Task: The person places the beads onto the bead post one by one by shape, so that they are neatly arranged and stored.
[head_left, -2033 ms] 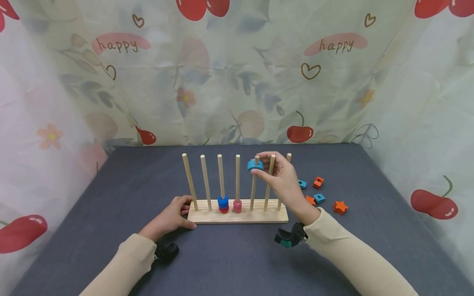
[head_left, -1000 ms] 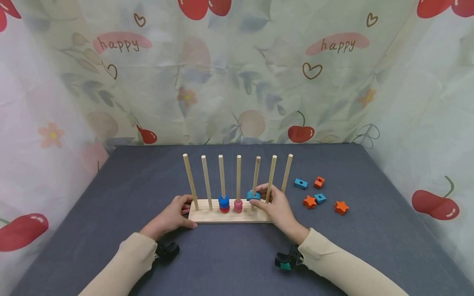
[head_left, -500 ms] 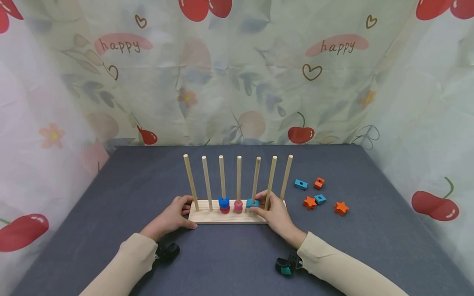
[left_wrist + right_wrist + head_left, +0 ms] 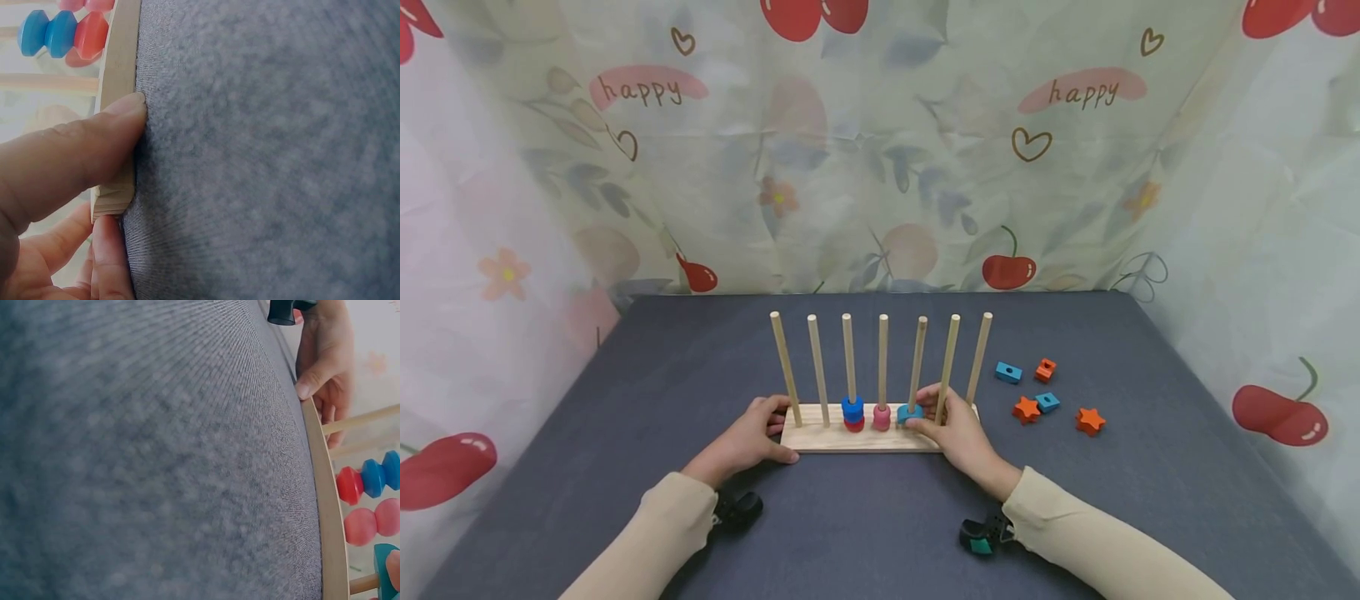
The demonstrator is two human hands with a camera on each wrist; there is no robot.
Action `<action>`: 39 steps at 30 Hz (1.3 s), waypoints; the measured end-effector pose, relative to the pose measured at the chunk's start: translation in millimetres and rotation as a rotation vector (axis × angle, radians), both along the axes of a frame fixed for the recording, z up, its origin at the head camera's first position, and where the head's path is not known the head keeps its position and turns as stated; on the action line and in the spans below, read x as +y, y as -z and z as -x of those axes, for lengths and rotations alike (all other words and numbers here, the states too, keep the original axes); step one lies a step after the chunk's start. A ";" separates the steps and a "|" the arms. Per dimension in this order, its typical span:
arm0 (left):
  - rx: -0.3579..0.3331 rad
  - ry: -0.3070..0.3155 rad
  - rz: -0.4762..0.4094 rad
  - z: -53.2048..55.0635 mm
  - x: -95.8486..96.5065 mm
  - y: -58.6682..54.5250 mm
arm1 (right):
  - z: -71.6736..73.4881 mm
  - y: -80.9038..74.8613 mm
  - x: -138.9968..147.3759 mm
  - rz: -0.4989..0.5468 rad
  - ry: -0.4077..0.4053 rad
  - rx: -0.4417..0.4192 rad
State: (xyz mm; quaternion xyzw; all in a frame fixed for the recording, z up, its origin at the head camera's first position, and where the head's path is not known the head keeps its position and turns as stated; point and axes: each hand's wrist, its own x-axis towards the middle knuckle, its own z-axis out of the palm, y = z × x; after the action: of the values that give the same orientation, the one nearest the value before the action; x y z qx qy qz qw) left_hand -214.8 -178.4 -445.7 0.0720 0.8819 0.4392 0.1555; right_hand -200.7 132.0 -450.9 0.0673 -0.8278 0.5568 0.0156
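A wooden peg board (image 4: 865, 442) with several upright pegs stands on the table. My left hand (image 4: 748, 433) grips its left end, thumb along the front edge and fingers at the end and back, as the left wrist view shows. My right hand (image 4: 962, 429) pinches a light-blue bead (image 4: 911, 413) threaded low on the third peg from the right. In the right wrist view a short stretch of peg shows between this bead and the base. Blue beads (image 4: 852, 408) sit above a red bead (image 4: 853, 426) on one peg. Pink beads (image 4: 882, 417) are stacked on the peg beside it.
Right of the board lie two blue blocks (image 4: 1008, 372), an orange block (image 4: 1045, 370) and two orange stars (image 4: 1090, 422). One star touches a blue block. A printed curtain (image 4: 880, 167) hangs behind the dark table (image 4: 865, 533).
My right hand has brought the light-blue bead down from the peg's top to near the base, almost still over the last half second. My left hand has stayed on the board's end.
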 end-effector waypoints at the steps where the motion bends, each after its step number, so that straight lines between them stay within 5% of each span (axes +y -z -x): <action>1: 0.001 -0.001 0.002 0.0 0.0 0.1 | 0.7 0.4 -0.1 0.003 0.000 0.000; 39: -0.013 -0.001 0.018 -1.8 1.3 -4.2 | 3.8 -1.3 -2.8 -0.060 0.010 -0.007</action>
State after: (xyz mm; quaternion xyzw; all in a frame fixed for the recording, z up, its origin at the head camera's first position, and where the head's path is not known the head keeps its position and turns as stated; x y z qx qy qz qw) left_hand -213.0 -177.2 -441.5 0.0674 0.8847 0.4320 0.1616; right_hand -204.5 129.2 -449.6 0.0613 -0.8445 0.5319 0.0135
